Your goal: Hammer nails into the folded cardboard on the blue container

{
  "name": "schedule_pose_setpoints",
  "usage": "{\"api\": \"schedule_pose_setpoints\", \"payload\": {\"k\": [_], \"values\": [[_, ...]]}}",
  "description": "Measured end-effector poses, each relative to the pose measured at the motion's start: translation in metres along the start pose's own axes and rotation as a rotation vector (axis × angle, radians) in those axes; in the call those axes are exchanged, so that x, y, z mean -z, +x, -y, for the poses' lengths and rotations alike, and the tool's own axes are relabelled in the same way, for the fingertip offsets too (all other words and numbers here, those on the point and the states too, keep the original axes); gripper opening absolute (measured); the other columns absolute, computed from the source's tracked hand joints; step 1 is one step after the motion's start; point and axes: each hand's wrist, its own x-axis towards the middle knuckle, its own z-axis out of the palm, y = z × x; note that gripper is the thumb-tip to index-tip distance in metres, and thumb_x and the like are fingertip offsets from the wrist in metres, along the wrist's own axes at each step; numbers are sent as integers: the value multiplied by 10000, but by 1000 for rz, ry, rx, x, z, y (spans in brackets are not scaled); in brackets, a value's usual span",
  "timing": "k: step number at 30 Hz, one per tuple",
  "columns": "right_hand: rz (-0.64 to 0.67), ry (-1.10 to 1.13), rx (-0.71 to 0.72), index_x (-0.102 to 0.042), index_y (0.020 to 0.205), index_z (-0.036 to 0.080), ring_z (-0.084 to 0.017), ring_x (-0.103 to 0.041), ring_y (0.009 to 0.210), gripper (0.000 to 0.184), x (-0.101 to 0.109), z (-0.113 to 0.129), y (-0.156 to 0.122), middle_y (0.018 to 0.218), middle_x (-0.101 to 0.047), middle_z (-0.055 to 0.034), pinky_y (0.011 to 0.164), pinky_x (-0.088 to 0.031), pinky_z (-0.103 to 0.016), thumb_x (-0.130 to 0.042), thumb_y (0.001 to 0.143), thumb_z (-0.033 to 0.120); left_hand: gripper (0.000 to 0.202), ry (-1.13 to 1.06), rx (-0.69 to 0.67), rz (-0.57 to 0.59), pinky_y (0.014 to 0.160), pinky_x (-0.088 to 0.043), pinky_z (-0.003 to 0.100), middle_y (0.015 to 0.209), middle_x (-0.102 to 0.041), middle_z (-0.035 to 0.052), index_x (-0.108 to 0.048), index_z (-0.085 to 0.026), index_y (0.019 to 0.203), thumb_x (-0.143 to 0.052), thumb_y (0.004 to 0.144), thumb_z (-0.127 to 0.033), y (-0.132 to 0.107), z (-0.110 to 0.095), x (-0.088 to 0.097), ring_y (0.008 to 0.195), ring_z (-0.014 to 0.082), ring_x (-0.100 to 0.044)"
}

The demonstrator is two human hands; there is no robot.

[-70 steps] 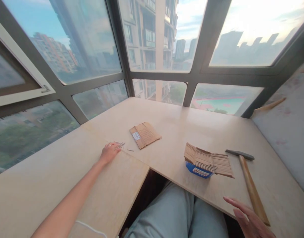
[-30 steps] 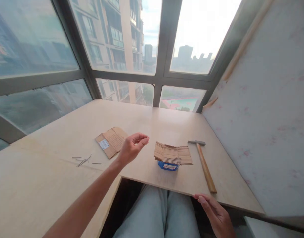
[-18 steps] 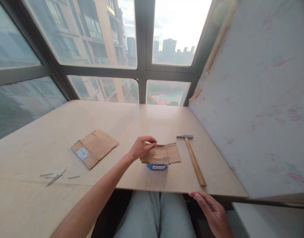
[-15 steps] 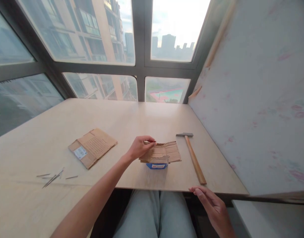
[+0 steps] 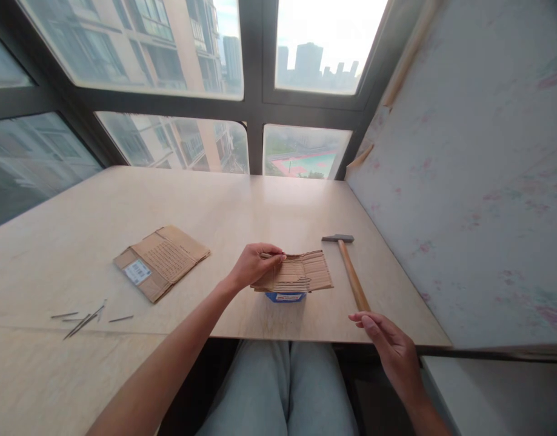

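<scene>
Nails (image 5: 80,325) were laid loose at left; another apparently pinched in left hand (image 5: 255,265), fingertips narrow, over corrugated cardboard (image 5: 317,271). Cardboard was propped by blue box (image 5: 285,297). Hammer (image 5: 352,274) was laid handle toward right hand (image 5: 393,346), seemingly for reach; fingers half-curled there, grip unclear.

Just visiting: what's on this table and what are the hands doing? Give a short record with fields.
Left hand: thumb and finger pinched over corrugated cardboard; anything held is too small to tell
Right hand: near hammer, at its handle's end; contact unclear
Under corrugated cardboard: blue item with label
Nails: loose, on the left
Flat cardboard: labelled, beyond the nails
Surface: pale tabletop
</scene>
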Motion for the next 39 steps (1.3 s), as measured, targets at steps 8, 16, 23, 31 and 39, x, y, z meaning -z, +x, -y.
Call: {"api": "schedule_pose_setpoints", "payload": {"k": [8,16,23,31,39], "values": [[-71,79,-25,-782,898,208,-243,-717,824,323,5,-11,7,929,-788,-87,800,-597,-352,-653,866,502,170,-5,-37,-29,764,-553,281,887,-779,57,-792,-185,853,-737,793,-334,-1,8,-2,824,188,-713],[-209,-289,14,-679,1078,164,-245,-691,860,466,9,-26,35,1079,-724,-142,755,-564,-359,-503,900,557,146,42,-81,-24,780,-560,292,880,-778,54,-801,-207,866,-730,800,-317,-1,9,-2,828,189,-713],[-68,-544,20,-655,1061,164,-322,-621,947,422,-8,-33,86,973,-672,-146,895,-459,-458,-687,728,420,146,50,-97,-25,774,-566,292,882,-782,51,-801,-213,859,-734,795,-326,-1,8,-3,832,192,-714],[59,-508,-145,-625,763,187,-251,-628,676,57,-14,1,112,613,-598,-53,615,-430,-332,-595,716,172,134,35,-101,-15,758,-566,295,870,-780,57,-804,-213,858,-733,795,-307,-1,8,-3,820,193,-711],[188,-54,-207,-600,1076,188,-80,-309,372,474,1,54,72,626,-468,57,300,-300,-219,-488,865,597,128,24,-115,-24,757,-568,307,861,-781,55,-806,-223,854,-734,794,-309,-2,10,-4,832,198,-703]]}}
